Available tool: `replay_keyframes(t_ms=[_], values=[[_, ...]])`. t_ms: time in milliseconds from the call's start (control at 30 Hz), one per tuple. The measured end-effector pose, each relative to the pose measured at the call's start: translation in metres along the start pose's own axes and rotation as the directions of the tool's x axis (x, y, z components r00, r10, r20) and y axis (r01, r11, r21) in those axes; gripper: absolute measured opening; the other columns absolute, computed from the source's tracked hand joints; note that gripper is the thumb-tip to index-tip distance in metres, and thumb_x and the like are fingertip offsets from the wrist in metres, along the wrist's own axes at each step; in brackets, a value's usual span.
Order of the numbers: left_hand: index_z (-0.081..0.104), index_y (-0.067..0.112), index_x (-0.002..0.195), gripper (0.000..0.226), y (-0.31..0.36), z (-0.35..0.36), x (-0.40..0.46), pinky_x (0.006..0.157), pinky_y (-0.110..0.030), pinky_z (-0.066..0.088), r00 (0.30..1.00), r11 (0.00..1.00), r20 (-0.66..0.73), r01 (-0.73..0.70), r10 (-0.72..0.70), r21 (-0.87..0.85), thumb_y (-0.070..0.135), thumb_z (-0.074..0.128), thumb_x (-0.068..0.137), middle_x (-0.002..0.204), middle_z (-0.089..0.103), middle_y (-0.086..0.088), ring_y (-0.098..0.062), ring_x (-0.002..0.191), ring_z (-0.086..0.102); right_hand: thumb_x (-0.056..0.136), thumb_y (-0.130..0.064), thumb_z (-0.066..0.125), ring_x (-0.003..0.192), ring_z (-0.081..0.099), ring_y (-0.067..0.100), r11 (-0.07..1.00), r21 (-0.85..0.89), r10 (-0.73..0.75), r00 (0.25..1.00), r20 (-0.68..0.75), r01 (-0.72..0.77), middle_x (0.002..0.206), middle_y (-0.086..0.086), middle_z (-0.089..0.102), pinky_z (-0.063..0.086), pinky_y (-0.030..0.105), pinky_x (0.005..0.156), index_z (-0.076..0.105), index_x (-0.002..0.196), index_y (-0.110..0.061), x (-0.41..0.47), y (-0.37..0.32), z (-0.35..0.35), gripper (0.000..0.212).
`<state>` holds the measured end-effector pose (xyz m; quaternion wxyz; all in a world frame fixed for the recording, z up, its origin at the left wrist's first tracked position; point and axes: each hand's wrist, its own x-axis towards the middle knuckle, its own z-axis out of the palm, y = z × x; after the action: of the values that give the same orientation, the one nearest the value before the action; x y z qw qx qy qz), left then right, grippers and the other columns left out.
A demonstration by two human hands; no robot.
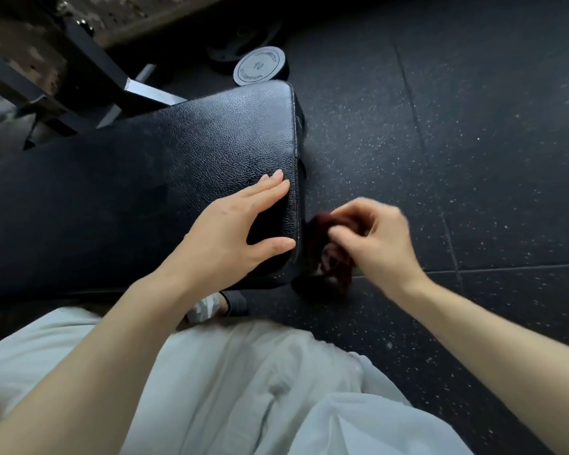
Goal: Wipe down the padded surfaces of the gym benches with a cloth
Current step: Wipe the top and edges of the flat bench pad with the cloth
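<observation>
A black padded bench (165, 165) with a pebbled vinyl top fills the left and middle of the head view. My left hand (234, 238) rests flat on its right end, fingers straight and thumb spread along the pad's near corner. Just right of the bench's end, my right hand (372, 238) grips a dark red cloth (334, 257). The cloth is bunched against the side edge of the pad, below the top surface. My right hand looks blurred.
A round weight marked 10 (260, 65) lies on the floor beyond the bench's far end, beside another dark plate. A black metal frame (79, 70) stands at the upper left. Speckled rubber flooring (473, 142) spreads to the right. My foot (217, 305) shows under the bench's near edge.
</observation>
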<state>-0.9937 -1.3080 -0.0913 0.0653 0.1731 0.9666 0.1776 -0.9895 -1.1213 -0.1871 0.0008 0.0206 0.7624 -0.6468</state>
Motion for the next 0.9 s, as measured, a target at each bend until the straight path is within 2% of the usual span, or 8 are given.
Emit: replay_keyframes(t_ms=[67,133,200,267,467,567,733,900], values=[[0.061,0.019,0.129,0.058,-0.002,-0.006,0.004,0.111,-0.023,0.034,0.995,0.998,-0.096,0.025,-0.031,-0.065,0.04,0.075,0.078,0.136,0.056,0.009,0.001,0.127,0.048,0.074,-0.021,0.069,0.077,0.067,0.015,0.997,0.075,0.004,0.992,-0.122,0.005,0.079,-0.006,0.069,0.056,0.045,0.075,0.069,0.086,-0.022,0.025,-0.006,-0.006,0.012],[0.069,0.018,0.117,0.041,-0.006,-0.015,0.015,0.103,-0.031,0.045,0.98,0.994,-0.193,0.032,-0.052,-0.103,0.036,0.069,0.081,0.121,0.066,0.009,-0.002,0.114,0.059,0.078,-0.019,0.069,0.086,0.065,0.011,0.986,0.154,-0.048,0.988,-0.144,0.07,0.092,-0.006,0.069,0.055,0.038,0.082,0.066,0.103,-0.017,0.046,-0.019,-0.005,0.026],[0.069,0.016,0.118,0.033,-0.012,-0.023,0.031,0.107,-0.024,0.04,0.976,0.998,-0.214,0.027,-0.038,-0.055,0.022,0.071,0.086,0.125,0.065,0.006,-0.002,0.117,0.056,0.077,-0.018,0.064,0.102,0.063,0.009,0.982,0.146,-0.115,0.991,-0.066,0.123,0.111,-0.002,0.068,0.051,0.032,0.094,0.061,0.123,-0.013,0.062,-0.028,0.004,0.046],[0.063,0.013,0.126,0.037,-0.015,-0.025,0.049,0.111,-0.011,0.024,0.981,0.999,-0.19,0.033,-0.031,0.011,0.012,0.066,0.089,0.137,0.056,0.001,-0.003,0.128,0.046,0.077,-0.021,0.061,0.112,0.062,0.013,0.98,0.109,-0.17,0.985,0.009,0.168,0.121,0.001,0.067,0.048,0.041,0.101,0.058,0.132,-0.013,0.074,-0.029,0.017,0.056],[0.046,0.009,0.142,0.043,-0.02,0.013,0.084,0.121,-0.033,0.015,0.946,0.993,-0.302,0.115,-0.119,-0.031,0.017,0.048,0.1,0.152,0.038,-0.005,-0.014,0.145,0.026,0.081,-0.025,0.059,0.107,0.061,0.018,0.976,0.025,-0.215,0.976,-0.03,0.215,0.11,-0.008,0.07,0.047,0.041,0.098,0.065,0.121,-0.023,0.124,-0.037,0.026,0.041],[0.044,0.01,0.143,0.044,-0.023,0.025,0.084,0.121,-0.027,0.01,0.94,0.99,-0.318,0.136,-0.121,0.023,0.021,0.043,0.101,0.153,0.037,-0.004,-0.013,0.144,0.027,0.082,-0.024,0.06,0.106,0.062,0.02,0.985,0.096,-0.141,0.99,-0.032,0.143,0.111,-0.003,0.069,0.048,0.041,0.098,0.065,0.118,-0.018,0.114,-0.032,0.03,0.038],[0.045,0.009,0.143,0.053,-0.019,0.028,0.084,0.119,-0.025,0.01,0.932,0.986,-0.341,0.156,-0.124,0.068,0.029,0.031,0.095,0.152,0.039,-0.004,-0.014,0.143,0.03,0.088,-0.004,0.061,0.091,0.064,0.002,0.977,0.168,-0.127,0.992,-0.026,0.13,0.102,-0.004,0.071,0.05,0.02,0.084,0.07,0.105,-0.007,0.102,-0.025,0.028,0.02],[0.044,0.009,0.144,0.053,-0.018,0.029,0.083,0.118,-0.023,0.009,0.932,0.985,-0.343,0.152,-0.116,0.079,0.029,0.03,0.096,0.153,0.038,-0.004,-0.013,0.143,0.029,0.087,-0.009,0.059,0.096,0.064,0.006,0.985,0.132,-0.109,0.994,-0.032,0.113,0.1,-0.006,0.07,0.052,0.033,0.093,0.069,0.103,-0.018,0.144,-0.029,0.032,0.021]])
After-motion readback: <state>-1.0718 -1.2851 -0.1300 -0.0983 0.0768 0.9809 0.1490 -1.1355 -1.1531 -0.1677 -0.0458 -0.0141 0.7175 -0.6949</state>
